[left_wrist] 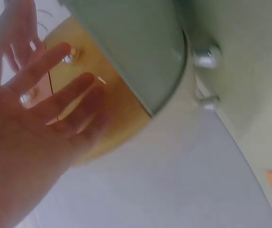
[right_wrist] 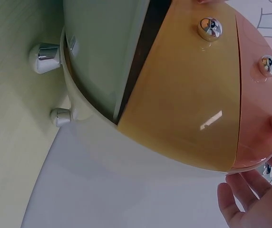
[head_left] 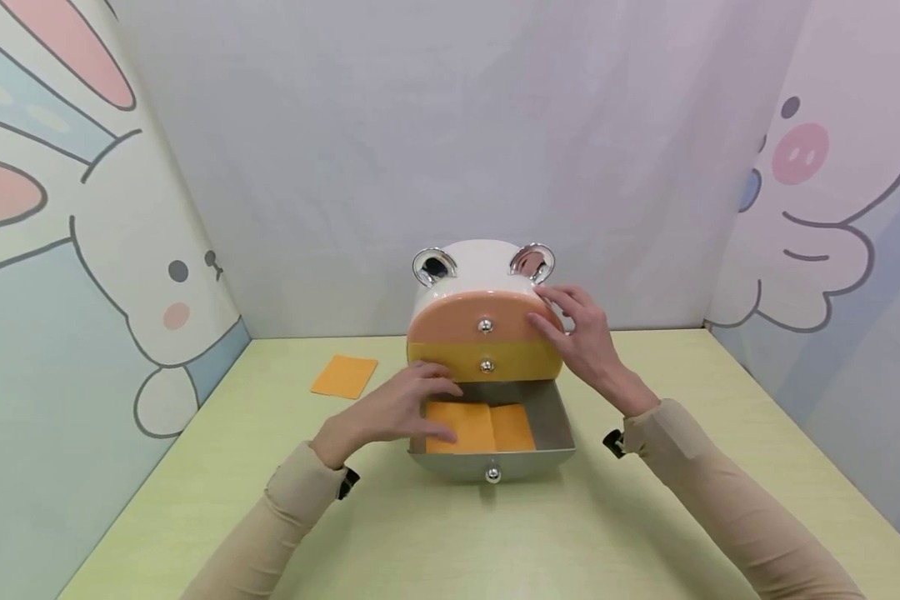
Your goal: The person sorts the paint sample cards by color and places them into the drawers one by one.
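Note:
A small three-drawer box (head_left: 480, 265) with a white shell and silver ear-like loops stands in the middle of the table. Its bottom grey-green drawer (head_left: 450, 467) is pulled out, with two flat orange cloth-like pieces (head_left: 461, 423) lying side by side inside. Over the drawer's left part hovers my left hand (head_left: 397, 404), thumb and fingers apart, holding nothing. At the box's upper right edge, my right hand (head_left: 588, 342) holds on, thumb against the peach top drawer (head_left: 450, 321) and fingers along the side. The yellow middle drawer (head_left: 442, 361) is closed.
Another orange cloth-like square (head_left: 345, 377) lies on the pale green table (head_left: 435, 542), left of the box. A plain light wall (head_left: 330, 167) rises behind, and cartoon-printed panels (head_left: 165, 300) stand at both sides.

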### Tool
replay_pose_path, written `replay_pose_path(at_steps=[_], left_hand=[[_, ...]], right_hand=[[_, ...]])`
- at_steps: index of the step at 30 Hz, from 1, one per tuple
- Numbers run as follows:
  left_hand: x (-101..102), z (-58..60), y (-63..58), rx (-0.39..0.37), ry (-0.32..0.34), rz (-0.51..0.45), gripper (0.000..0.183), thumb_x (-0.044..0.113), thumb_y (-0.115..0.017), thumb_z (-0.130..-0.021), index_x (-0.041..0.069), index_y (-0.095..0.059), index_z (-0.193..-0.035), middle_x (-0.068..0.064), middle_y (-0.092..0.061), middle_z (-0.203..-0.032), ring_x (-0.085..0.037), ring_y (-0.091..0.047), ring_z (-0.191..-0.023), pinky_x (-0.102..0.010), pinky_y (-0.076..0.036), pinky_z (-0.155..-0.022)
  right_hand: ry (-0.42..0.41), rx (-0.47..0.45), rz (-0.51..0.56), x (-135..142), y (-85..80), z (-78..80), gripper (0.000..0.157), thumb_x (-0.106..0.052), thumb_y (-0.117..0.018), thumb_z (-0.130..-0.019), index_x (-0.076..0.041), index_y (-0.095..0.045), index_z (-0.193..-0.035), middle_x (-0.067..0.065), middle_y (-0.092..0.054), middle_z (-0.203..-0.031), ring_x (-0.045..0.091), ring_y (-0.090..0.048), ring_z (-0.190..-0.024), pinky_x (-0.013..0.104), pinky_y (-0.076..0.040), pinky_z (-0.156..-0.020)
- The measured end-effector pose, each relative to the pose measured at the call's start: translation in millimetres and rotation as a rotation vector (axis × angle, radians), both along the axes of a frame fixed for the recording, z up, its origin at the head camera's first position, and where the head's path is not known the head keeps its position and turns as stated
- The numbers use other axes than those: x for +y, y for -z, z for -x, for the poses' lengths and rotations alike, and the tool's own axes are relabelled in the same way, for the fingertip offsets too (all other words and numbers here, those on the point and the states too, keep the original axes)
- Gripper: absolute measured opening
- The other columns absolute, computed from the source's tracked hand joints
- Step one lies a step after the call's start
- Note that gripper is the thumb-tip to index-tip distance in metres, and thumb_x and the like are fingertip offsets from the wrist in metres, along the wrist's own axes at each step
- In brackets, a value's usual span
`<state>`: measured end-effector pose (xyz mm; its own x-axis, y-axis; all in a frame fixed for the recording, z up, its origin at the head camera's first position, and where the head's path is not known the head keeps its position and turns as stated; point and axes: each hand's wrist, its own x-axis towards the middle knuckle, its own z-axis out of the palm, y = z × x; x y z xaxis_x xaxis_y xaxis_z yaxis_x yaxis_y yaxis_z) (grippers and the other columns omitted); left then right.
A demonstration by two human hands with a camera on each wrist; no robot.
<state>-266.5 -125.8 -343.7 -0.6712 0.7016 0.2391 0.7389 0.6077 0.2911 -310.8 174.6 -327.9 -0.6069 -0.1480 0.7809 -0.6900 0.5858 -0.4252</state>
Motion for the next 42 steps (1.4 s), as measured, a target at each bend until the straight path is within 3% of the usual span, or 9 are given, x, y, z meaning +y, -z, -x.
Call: replay_pose_path(at_steps=[3, 6, 11, 15, 18, 21, 30, 36, 42], left_hand=[[-25.3, 12.6, 1.7, 0.028, -0.09, -0.154, 0.036, 0.035, -0.076, -0.082, 0.008, -0.071, -0.104, -0.007, -0.069, -0.108, -0.025, -0.062, -0.102, -0.045, -0.052, -0.091], [-56.4, 30.8, 10.0, 0.014, -0.301, -0.252, 0.031, 0.026, -0.072, -0.086, 0.0, -0.069, -0.104, -0.014, -0.071, -0.104, -0.03, -0.065, -0.096, -0.047, -0.053, -0.085], [-94.6, 60.9, 32.7, -0.111, -0.667, -0.14, 0.055, 0.033, -0.066, -0.09, -0.011, -0.056, -0.122, -0.031, -0.06, -0.12, -0.045, -0.059, -0.105, -0.052, -0.052, -0.086], [-103.1, 78.2, 46.8, -0.278, -0.799, -0.029, 0.075, 0.046, -0.064, -0.089, -0.014, -0.044, -0.13, -0.038, -0.05, -0.126, -0.054, -0.046, -0.115, -0.057, -0.046, -0.092], [-102.3, 84.1, 53.6, -0.377, -0.842, 0.029, 0.084, 0.053, -0.062, -0.087, -0.012, -0.037, -0.133, -0.038, -0.043, -0.128, -0.055, -0.038, -0.12, -0.063, -0.038, -0.096], [-100.5, 86.8, 58.9, -0.416, -0.874, 0.082, 0.087, 0.054, -0.063, -0.086, -0.01, -0.033, -0.135, -0.039, -0.043, -0.127, -0.054, -0.039, -0.117, -0.063, -0.037, -0.096], [-100.9, 88.9, 66.9, -0.401, -0.928, 0.124, 0.086, 0.047, -0.065, -0.087, -0.011, -0.028, -0.14, -0.041, -0.042, -0.122, -0.054, -0.04, -0.113, -0.062, -0.038, -0.094], [-107.9, 89.8, 66.6, -0.43, -0.904, 0.088, 0.09, 0.046, -0.067, -0.085, -0.009, -0.024, -0.142, -0.042, -0.035, -0.127, -0.057, -0.033, -0.119, -0.066, -0.033, -0.096], [-113.9, 87.6, 62.0, -0.487, -0.838, 0.035, 0.094, 0.043, -0.069, -0.083, -0.005, -0.02, -0.147, -0.04, -0.028, -0.139, -0.058, -0.025, -0.129, -0.071, -0.026, -0.104]], right_hand=[[-0.001, -0.001, 0.002, -0.3, -0.2, -0.1, 0.042, -0.014, -0.075, -0.083, -0.007, -0.065, -0.123, 0.016, -0.061, -0.114, 0.031, -0.056, -0.104, 0.042, -0.046, -0.084], [0.0, -0.004, 0.002, -0.6, -0.6, 0.0, 0.042, -0.014, -0.075, -0.083, -0.007, -0.065, -0.123, 0.016, -0.061, -0.114, 0.03, -0.055, -0.104, 0.044, -0.047, -0.084], [0.004, -0.011, -0.002, -0.5, -0.5, 0.1, 0.042, -0.013, -0.075, -0.084, -0.006, -0.065, -0.123, 0.016, -0.061, -0.114, 0.03, -0.055, -0.104, 0.048, -0.048, -0.085], [0.009, -0.014, -0.009, -0.5, -1.3, 0.2, 0.042, -0.013, -0.075, -0.084, -0.006, -0.064, -0.124, 0.016, -0.061, -0.114, 0.03, -0.055, -0.104, 0.047, -0.049, -0.085], [0.006, -0.018, -0.004, -1.0, -2.7, 0.0, 0.042, -0.014, -0.075, -0.084, -0.007, -0.064, -0.124, 0.016, -0.061, -0.114, 0.029, -0.055, -0.104, 0.046, -0.048, -0.084], [0.001, -0.028, 0.002, -1.4, -3.1, -0.6, 0.042, -0.014, -0.075, -0.084, -0.007, -0.064, -0.124, 0.016, -0.06, -0.115, 0.03, -0.054, -0.104, 0.048, -0.048, -0.084], [0.002, -0.025, 0.0, -0.7, -1.6, -0.5, 0.042, -0.013, -0.074, -0.084, -0.007, -0.064, -0.124, 0.016, -0.06, -0.115, 0.03, -0.054, -0.104, 0.051, -0.047, -0.084], [-0.005, -0.013, 0.005, -1.2, -0.9, 0.6, 0.042, -0.011, -0.075, -0.083, -0.007, -0.065, -0.124, 0.016, -0.061, -0.114, 0.033, -0.055, -0.103, 0.05, -0.046, -0.082], [0.004, -0.012, 0.006, -0.7, 0.0, 1.3, 0.042, -0.011, -0.075, -0.083, -0.007, -0.065, -0.124, 0.015, -0.061, -0.114, 0.028, -0.054, -0.101, 0.037, -0.044, -0.08]])
